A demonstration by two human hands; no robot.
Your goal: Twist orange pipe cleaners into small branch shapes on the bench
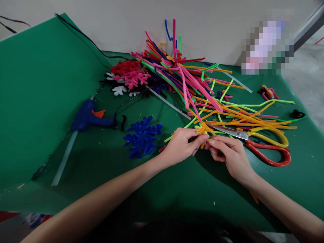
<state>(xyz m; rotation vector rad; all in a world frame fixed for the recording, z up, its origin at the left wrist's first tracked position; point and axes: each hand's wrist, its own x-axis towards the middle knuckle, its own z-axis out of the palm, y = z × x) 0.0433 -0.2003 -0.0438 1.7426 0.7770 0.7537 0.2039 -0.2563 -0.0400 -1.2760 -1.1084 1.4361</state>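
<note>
Between my two hands is a small bent shape of orange pipe cleaner (204,128), with some yellow-green at its left side. My left hand (182,144) pinches it from the left, thumb against fingers. From the right, my right hand (229,153) pinches its lower end, the fingertips close to those of the left. Just beyond the right hand lie scissors (243,134) with one yellow and one red handle, their blades pointing left toward the orange shape. Loose orange pipe cleaners (255,118) spread behind the scissors.
A blue glue gun (87,116) with a clear glue stick (64,160) lies at left, its black cord (126,101) crossing the table. Blue fuzzy snowflake shapes (143,136) sit left of my hands. Red and pink shapes (131,72) and a multicoloured pipe-cleaner bundle (174,72) lie at the back.
</note>
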